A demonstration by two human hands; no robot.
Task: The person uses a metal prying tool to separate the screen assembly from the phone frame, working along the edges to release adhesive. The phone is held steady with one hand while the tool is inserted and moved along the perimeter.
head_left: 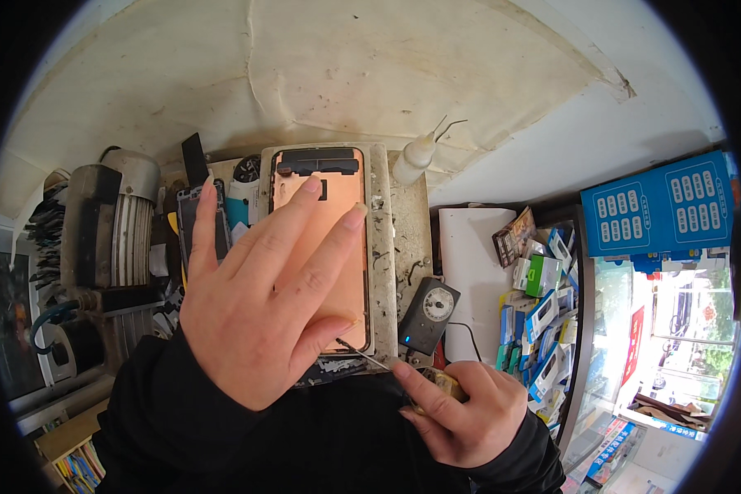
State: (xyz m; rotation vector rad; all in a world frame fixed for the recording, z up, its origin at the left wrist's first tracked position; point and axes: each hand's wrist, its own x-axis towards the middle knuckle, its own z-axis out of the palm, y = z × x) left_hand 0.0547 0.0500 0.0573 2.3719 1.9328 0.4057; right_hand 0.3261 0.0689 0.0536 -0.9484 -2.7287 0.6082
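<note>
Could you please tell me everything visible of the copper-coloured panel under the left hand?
The copper-coloured panel is a flat, round-cornered rectangle, foil-like in look, with a thin dark rim. A black strip crosses its far end, and a small black rectangle sits nearer. It lies lengthwise away from the person on a worn, pale block. The left hand spreads over it, hiding much of its left side. A tool in the right hand reaches its near end; contact is unclear.

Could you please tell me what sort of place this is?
Probably a small phone repair shop: a phone-sized orange panel lies under the left hand, the right hand holds a slim tool, and small boxes crowd the right side.
</note>
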